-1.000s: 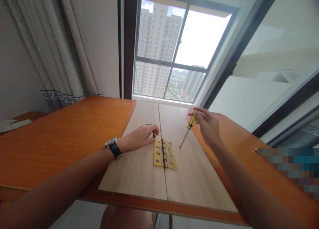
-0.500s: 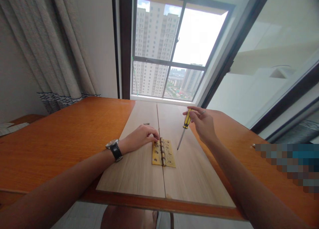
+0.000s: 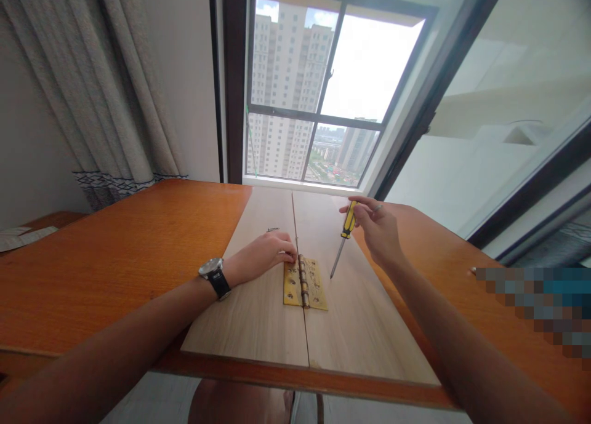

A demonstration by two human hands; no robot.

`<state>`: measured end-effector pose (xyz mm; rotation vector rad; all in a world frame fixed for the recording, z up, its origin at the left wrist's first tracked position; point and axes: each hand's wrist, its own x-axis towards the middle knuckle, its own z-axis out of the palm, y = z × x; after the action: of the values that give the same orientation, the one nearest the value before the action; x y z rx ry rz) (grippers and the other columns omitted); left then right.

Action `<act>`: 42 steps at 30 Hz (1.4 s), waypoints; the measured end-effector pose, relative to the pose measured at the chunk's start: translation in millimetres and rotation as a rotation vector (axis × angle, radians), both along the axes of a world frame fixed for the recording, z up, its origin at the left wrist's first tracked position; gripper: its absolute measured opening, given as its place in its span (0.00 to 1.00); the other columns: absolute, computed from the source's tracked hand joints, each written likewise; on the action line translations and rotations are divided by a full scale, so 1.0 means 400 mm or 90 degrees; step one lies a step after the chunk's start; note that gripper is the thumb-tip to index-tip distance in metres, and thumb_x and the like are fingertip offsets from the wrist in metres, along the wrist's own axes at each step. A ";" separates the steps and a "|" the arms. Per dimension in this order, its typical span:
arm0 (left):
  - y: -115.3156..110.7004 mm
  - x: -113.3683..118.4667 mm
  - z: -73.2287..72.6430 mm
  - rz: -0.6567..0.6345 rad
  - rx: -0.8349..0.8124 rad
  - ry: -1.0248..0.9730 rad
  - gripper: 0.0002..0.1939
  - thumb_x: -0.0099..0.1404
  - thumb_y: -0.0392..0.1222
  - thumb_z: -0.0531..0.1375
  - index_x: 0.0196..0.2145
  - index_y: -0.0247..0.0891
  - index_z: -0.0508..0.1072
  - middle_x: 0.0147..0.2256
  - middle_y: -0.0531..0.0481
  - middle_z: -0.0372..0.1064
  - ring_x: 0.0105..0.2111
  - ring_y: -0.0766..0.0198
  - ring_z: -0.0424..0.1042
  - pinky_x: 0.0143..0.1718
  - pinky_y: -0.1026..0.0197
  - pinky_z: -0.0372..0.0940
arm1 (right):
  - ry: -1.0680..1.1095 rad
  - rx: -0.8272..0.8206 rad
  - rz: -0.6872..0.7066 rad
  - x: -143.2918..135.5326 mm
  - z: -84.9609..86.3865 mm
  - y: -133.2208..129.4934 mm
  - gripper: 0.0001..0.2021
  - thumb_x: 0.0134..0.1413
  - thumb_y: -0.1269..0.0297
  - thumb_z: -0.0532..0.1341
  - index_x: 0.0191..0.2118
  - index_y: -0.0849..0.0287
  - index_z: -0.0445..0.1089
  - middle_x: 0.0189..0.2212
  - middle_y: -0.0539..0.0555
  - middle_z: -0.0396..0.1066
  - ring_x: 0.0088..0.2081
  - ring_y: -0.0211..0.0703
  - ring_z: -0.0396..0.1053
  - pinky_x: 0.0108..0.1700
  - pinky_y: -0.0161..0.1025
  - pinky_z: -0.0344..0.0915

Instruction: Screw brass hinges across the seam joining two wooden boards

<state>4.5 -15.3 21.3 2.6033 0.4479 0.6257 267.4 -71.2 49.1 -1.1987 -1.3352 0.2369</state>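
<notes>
We have the hinge [image 3: 304, 284] laid across two boards [image 3: 360, 338], can't tell if its holes [image 3: 290, 296] are filled; right hand [image 3: 377, 228] grips the screwdriver [image 3: 345, 234], not on the hinge yet, left hand [image 3: 271, 253] half-curled at its far end, hold unclear.

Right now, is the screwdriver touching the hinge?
Apart. The head view shows it plainly: the screwdriver ends to the right of the hinge, with a strip of the pale board visible between them.
</notes>
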 end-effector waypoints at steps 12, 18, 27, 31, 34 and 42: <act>0.000 0.013 -0.009 0.020 -0.031 -0.023 0.07 0.68 0.34 0.61 0.37 0.36 0.80 0.37 0.48 0.76 0.39 0.62 0.74 0.47 0.61 0.64 | 0.131 0.085 0.060 -0.066 0.059 -0.010 0.15 0.56 0.50 0.66 0.44 0.51 0.71 0.37 0.54 0.79 0.35 0.45 0.75 0.30 0.39 0.68; 0.002 0.020 -0.016 0.032 -0.094 -0.049 0.05 0.65 0.31 0.63 0.35 0.35 0.80 0.35 0.50 0.78 0.35 0.65 0.73 0.41 0.63 0.64 | 0.061 0.110 0.097 -0.123 0.086 0.012 0.14 0.59 0.50 0.64 0.46 0.50 0.71 0.39 0.54 0.79 0.36 0.45 0.76 0.33 0.40 0.71; 0.016 0.028 -0.031 0.025 -0.114 -0.054 0.04 0.64 0.36 0.64 0.34 0.33 0.81 0.34 0.49 0.78 0.35 0.64 0.73 0.37 0.64 0.62 | 0.048 0.139 0.146 -0.175 0.075 0.013 0.11 0.61 0.56 0.65 0.46 0.52 0.73 0.37 0.53 0.79 0.34 0.41 0.74 0.35 0.39 0.71; 0.019 0.028 -0.035 0.010 -0.142 -0.059 0.05 0.65 0.36 0.63 0.35 0.33 0.81 0.35 0.49 0.79 0.36 0.63 0.74 0.39 0.64 0.63 | 0.073 0.161 0.161 -0.177 0.070 0.019 0.10 0.60 0.58 0.66 0.47 0.52 0.74 0.37 0.53 0.79 0.34 0.40 0.73 0.34 0.37 0.71; 0.016 0.026 -0.032 0.010 -0.156 -0.068 0.05 0.64 0.34 0.63 0.34 0.34 0.81 0.34 0.49 0.79 0.36 0.63 0.74 0.40 0.64 0.63 | 0.078 0.149 0.160 -0.181 0.065 0.020 0.10 0.60 0.58 0.66 0.46 0.52 0.74 0.38 0.53 0.80 0.34 0.40 0.74 0.33 0.37 0.72; 0.015 0.027 -0.034 0.012 -0.143 -0.066 0.05 0.65 0.35 0.63 0.34 0.33 0.81 0.35 0.48 0.79 0.36 0.63 0.74 0.39 0.64 0.63 | 0.045 0.179 0.170 -0.188 0.075 0.016 0.09 0.61 0.61 0.66 0.46 0.52 0.75 0.37 0.52 0.80 0.34 0.39 0.74 0.35 0.37 0.72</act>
<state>15.2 -9.1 7.8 2.3460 0.4809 0.6732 192.1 -64.7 79.3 -0.7703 -1.4132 0.2693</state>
